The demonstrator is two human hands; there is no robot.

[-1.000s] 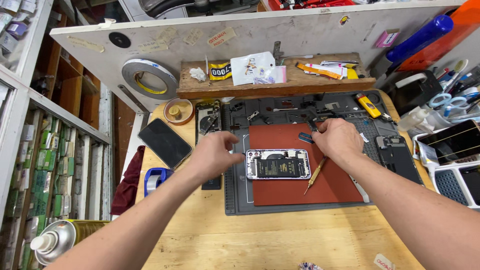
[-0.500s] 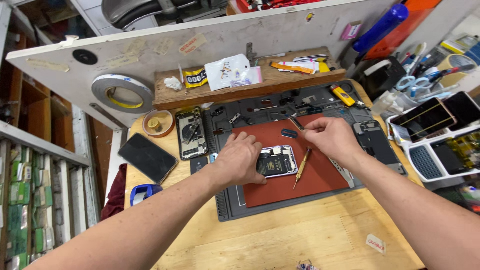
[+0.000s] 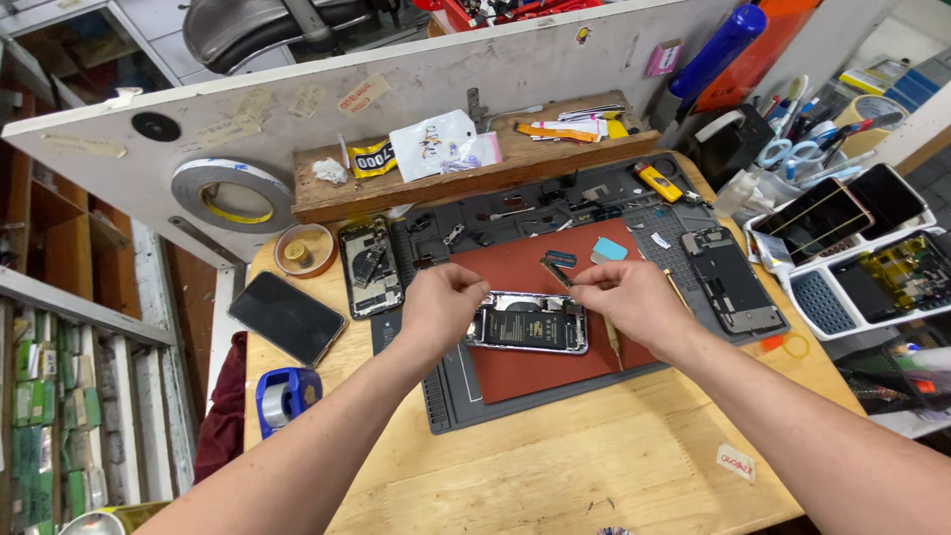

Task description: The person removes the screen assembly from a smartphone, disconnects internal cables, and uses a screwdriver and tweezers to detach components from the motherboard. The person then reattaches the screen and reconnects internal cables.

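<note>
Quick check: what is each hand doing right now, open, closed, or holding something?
Left hand: fingers curled, pinching the top left edge of the opened phone.
Right hand: closed, pinching a small dark part above the phone.

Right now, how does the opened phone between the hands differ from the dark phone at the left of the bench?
The opened phone lies on the red mat, its insides showing, with the left hand and right hand at its upper corners. The dark phone lies closed, untouched, on bare wood. Both lie flat.
</note>
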